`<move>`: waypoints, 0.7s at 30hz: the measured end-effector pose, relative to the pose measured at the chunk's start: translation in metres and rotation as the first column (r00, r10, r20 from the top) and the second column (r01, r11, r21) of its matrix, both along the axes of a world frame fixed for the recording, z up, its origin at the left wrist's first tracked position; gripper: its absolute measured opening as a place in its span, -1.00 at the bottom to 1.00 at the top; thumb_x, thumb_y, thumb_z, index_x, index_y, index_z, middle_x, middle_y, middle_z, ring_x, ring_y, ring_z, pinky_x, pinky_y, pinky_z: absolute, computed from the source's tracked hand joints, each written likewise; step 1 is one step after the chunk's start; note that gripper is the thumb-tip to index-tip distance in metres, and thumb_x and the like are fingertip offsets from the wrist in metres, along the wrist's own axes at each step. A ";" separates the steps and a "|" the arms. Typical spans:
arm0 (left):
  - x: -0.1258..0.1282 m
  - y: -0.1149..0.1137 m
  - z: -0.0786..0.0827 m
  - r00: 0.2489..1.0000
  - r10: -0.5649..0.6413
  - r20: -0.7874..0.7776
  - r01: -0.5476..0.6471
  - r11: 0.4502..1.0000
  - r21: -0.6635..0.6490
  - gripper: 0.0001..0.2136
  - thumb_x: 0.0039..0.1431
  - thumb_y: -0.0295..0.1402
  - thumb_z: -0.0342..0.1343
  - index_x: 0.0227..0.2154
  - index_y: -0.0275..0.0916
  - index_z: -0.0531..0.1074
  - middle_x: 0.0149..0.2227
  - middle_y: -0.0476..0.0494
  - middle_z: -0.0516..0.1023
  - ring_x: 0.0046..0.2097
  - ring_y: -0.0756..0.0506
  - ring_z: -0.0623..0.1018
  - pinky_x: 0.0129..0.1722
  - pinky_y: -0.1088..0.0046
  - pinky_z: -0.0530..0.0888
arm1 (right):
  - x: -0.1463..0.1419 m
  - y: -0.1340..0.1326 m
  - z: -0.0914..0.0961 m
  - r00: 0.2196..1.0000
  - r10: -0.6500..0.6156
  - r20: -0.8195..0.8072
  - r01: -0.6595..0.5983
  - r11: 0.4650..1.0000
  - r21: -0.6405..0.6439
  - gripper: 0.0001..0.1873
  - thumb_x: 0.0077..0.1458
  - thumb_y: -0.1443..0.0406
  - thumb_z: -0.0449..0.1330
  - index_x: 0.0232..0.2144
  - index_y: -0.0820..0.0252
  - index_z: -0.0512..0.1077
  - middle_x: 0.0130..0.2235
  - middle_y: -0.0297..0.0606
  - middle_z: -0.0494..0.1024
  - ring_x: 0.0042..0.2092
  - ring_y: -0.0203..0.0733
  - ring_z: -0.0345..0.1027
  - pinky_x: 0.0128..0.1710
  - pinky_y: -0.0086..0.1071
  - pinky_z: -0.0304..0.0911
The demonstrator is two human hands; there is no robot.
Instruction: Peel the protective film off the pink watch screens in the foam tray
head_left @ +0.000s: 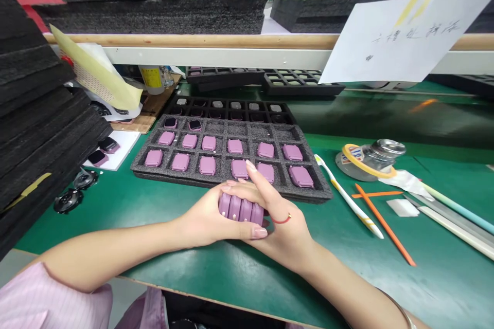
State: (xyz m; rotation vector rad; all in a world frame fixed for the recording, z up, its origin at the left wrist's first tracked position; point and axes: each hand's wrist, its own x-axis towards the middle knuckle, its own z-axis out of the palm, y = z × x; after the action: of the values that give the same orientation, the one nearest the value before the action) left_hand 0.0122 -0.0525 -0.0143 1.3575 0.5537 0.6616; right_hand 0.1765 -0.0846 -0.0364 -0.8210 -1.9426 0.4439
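Note:
My left hand [204, 216] and my right hand [280, 216] press together around a row of several mauve-pink rectangular device cases [240, 209], standing on edge. The hands hide most of that row. My right hand's fingertips reach just over the near edge of a black foam tray [139, 164]. Several more of the pink cases [208, 143] lie in its compartments, and a few dark-faced pieces [170, 123] sit in its back row. Behind it stands a second black tray [227, 105] holding grey and dark pieces.
Tall stacks of black foam trays [38, 87] rise at the left, with round black parts [68, 200] beside them. To the right, on the green mat [216, 272], lie a white-and-yellow brush [349, 198], an orange stick [386, 223] and a glass bottle [370, 159].

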 end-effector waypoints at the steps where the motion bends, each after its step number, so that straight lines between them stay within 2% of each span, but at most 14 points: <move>1: 0.000 0.000 0.001 1.000 0.002 -0.009 -0.002 1.000 0.013 -0.66 -0.04 -0.30 0.43 -0.20 -0.25 0.52 -0.17 -0.10 0.57 -0.07 -0.14 0.55 0.04 0.27 0.47 | 0.000 0.000 0.000 1.000 0.002 0.010 -0.003 1.000 0.018 0.00 0.19 0.32 0.30 0.45 -0.07 -0.20 0.08 -0.16 0.59 0.15 0.02 0.47 0.16 0.01 0.44; 4: -0.002 -0.002 0.003 0.993 0.095 -0.062 -0.090 0.993 0.081 -0.54 -0.09 -0.28 0.47 -0.11 -0.25 0.49 -0.07 -0.17 0.59 0.02 -0.21 0.55 0.11 0.19 0.46 | 0.003 -0.002 0.003 0.999 0.024 0.047 -0.028 0.997 0.073 0.06 0.15 0.24 0.34 0.45 -0.08 -0.25 0.22 -0.09 0.45 0.25 0.09 0.35 0.26 0.13 0.29; 7: -0.004 -0.005 0.003 0.981 0.190 -0.045 -0.181 0.973 0.142 -0.46 -0.15 -0.34 0.50 -0.07 -0.23 0.45 -0.03 -0.21 0.60 0.02 -0.23 0.58 0.09 0.20 0.48 | 0.008 -0.004 0.008 0.999 0.039 -0.036 -0.038 0.999 0.014 0.15 0.01 -0.06 0.37 0.45 -0.03 -0.17 0.31 -0.02 0.32 0.31 0.19 0.24 0.32 0.16 0.16; 9: -0.005 -0.007 0.001 0.983 0.185 -0.008 -0.182 0.971 0.154 -0.51 -0.11 -0.39 0.49 -0.10 -0.23 0.44 -0.05 -0.20 0.62 0.00 -0.20 0.61 0.07 0.25 0.50 | 0.010 -0.003 0.009 0.981 0.004 -0.194 -0.018 0.997 -0.072 -0.03 0.12 -0.14 0.24 0.42 -0.03 -0.03 0.26 -0.07 0.37 0.29 0.14 0.27 0.31 0.11 0.18; 12: -0.006 -0.009 -0.001 0.986 0.165 0.027 -0.167 0.963 0.211 -0.53 -0.08 -0.45 0.47 -0.11 -0.20 0.41 -0.05 -0.16 0.63 0.02 -0.16 0.61 0.08 0.31 0.50 | 0.009 0.001 0.009 0.906 -0.104 -0.410 0.012 0.975 -0.221 -0.41 0.32 -0.02 0.06 0.32 -0.05 0.19 0.09 -0.16 0.51 0.19 -0.01 0.37 0.26 0.01 0.27; 14: -0.008 -0.009 -0.002 0.987 0.158 0.033 -0.161 0.945 0.285 -0.51 -0.08 -0.44 0.48 -0.09 -0.19 0.41 -0.04 -0.15 0.62 0.04 -0.16 0.60 0.09 0.31 0.50 | 0.007 0.005 0.008 0.866 -0.163 -0.472 0.000 0.945 -0.326 -0.49 0.35 0.01 0.04 0.25 -0.03 0.27 0.02 -0.18 0.54 0.14 -0.06 0.42 0.22 -0.03 0.31; 16: -0.009 -0.009 -0.002 0.986 0.165 0.034 -0.166 0.914 0.371 -0.52 -0.06 -0.42 0.48 -0.08 -0.19 0.42 -0.05 -0.15 0.62 0.03 -0.15 0.61 0.10 0.31 0.50 | 0.006 0.006 0.007 0.858 -0.180 -0.482 -0.043 0.908 -0.417 -0.46 0.32 -0.05 0.05 0.23 0.00 0.28 0.01 -0.15 0.55 0.10 -0.06 0.46 0.19 -0.05 0.36; 21: -0.010 -0.006 -0.007 0.986 0.157 0.060 -0.164 0.822 0.545 -0.53 -0.01 -0.46 0.43 -0.03 -0.16 0.43 -0.01 -0.12 0.61 0.08 -0.13 0.58 0.13 0.37 0.47 | 0.009 0.005 0.003 0.897 -0.104 -0.430 -0.206 0.761 -0.615 -0.29 0.27 -0.20 -0.03 0.28 0.03 0.19 0.03 -0.09 0.58 0.06 -0.02 0.53 0.09 -0.05 0.45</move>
State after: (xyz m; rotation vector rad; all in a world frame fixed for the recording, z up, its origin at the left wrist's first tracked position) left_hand 0.0018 -0.0588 -0.0210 1.8572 0.4879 1.0215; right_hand 0.1853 -0.0792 -0.0335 -0.9851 -1.3688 1.2814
